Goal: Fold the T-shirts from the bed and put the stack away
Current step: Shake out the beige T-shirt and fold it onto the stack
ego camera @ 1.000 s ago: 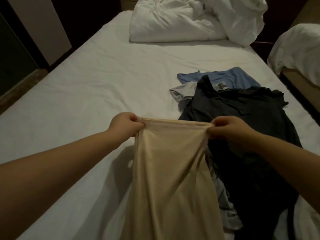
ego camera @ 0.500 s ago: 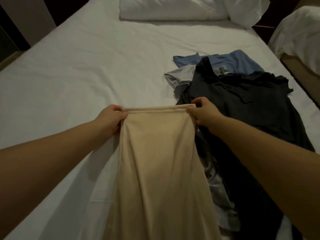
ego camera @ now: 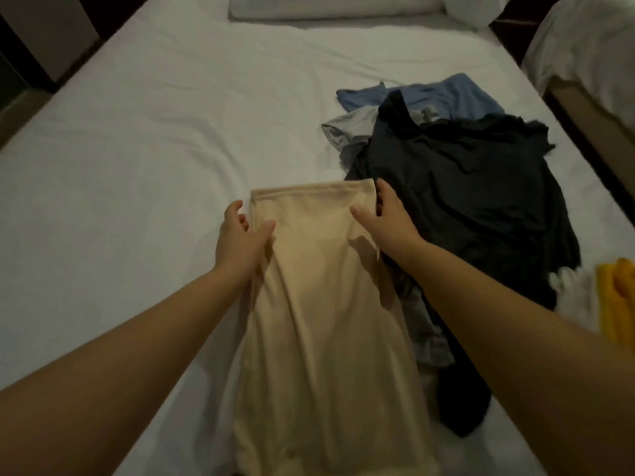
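One beige shirt [ego camera: 326, 304], folded lengthwise into a long, narrow strip, soft and matte, flat on the white bed [ego camera: 154, 149], stitched hem at the far end. Left hand [ego camera: 240, 238] at the strip's left edge, fingers straight and loose, thumb on the cloth, gripping nothing. Right hand [ego camera: 388, 218] at the right edge, likewise unclenched, thumb on the beige, fingers over the edge beside the black shirt [ego camera: 464, 187]. Black shirt crumpled in a broad heap, touching the strip's right side. Beneath that heap, a grey shirt [ego camera: 347, 132] and a blue shirt [ego camera: 446, 94], both rumpled, poking out at the far side. Bed smooth, with shallow creases. Puffy white pillow [ego camera: 326, 5] at the head. Yellow cloth [ego camera: 615, 300], in ridged folds, at the right margin.
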